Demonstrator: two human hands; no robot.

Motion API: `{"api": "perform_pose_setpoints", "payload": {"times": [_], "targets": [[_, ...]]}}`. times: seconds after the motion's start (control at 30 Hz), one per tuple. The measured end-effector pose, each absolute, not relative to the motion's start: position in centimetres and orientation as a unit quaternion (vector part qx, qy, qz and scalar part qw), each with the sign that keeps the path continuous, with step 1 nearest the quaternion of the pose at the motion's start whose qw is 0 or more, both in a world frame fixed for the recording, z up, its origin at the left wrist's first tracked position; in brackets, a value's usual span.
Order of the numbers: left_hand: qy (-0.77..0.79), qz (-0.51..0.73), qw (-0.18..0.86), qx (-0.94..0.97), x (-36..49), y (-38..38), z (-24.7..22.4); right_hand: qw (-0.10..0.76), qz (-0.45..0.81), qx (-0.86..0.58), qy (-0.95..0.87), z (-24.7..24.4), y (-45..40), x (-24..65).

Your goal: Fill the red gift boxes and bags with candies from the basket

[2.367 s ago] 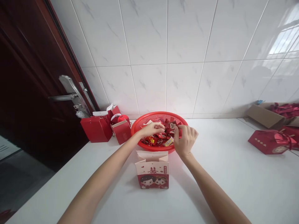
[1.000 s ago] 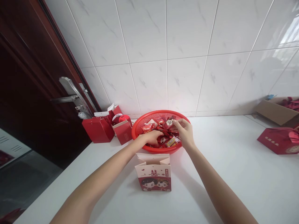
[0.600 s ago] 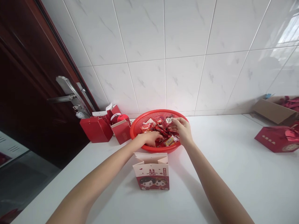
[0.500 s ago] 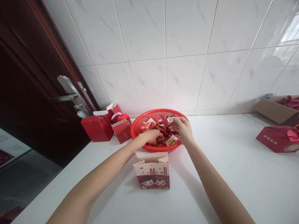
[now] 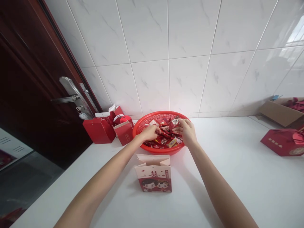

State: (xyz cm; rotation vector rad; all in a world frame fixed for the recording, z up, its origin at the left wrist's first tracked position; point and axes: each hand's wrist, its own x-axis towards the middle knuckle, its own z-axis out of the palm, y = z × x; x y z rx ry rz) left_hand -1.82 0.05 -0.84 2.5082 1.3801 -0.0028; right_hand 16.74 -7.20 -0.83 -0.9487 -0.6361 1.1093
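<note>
A red plastic basket (image 5: 163, 150) holds many wrapped sweets (image 5: 163, 140), mostly red. My left hand (image 5: 151, 132) is over the basket's left part, its fingers closed at the sweets; what they pinch, if anything, is too small to name. At the basket's right side, my right hand (image 5: 186, 130) pinches a dark red packet (image 5: 175, 122) with a white label. In front of the basket a paper gift box (image 5: 155, 179), pink above and red below with two cartoon faces, stands upright with its top open. Neither hand touches it.
Red gift boxes (image 5: 99, 130) stand at the left by a dark door (image 5: 30, 63) with a metal handle. A red box with a bow (image 5: 277, 142) and an open cardboard box (image 5: 280, 113) are at the right. White tiles rise behind the table (image 5: 228, 164).
My left hand has moved slightly up and to the left within the basket, uncovering more sweets. The right hand has barely moved and still has the packet.
</note>
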Motion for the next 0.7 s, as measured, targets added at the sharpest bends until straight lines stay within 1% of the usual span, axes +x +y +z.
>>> {"api": "perform_pose_setpoints", "payload": {"times": [0.07,0.2,0.3,0.5,0.6,0.7], "targets": [[0.482,-0.021,0.147,0.863,-2.5,-0.1,-0.2,0.697,0.502,-0.426,-0.284,-0.7,-7.2,16.7],[0.469,-0.118,0.176,0.858,-3.5,-0.4,0.3,0.694,0.503,-0.428,-0.287,-0.6,-7.2,16.7],[0.465,-0.154,0.167,0.856,-3.1,-0.6,-0.3,0.694,0.502,-0.426,-0.291,-0.7,-7.1,16.7],[0.474,-0.155,0.125,0.858,-0.9,-0.6,-1.9,0.691,0.499,-0.427,-0.303,-0.7,-7.2,16.7],[0.473,-0.135,0.138,0.860,-1.0,-0.7,-2.1,0.687,0.497,-0.436,-0.300,-0.7,-7.3,16.7],[0.466,-0.104,0.181,0.860,-1.5,-0.6,-1.9,0.683,0.495,-0.436,-0.312,-0.6,-7.4,16.7]]}}
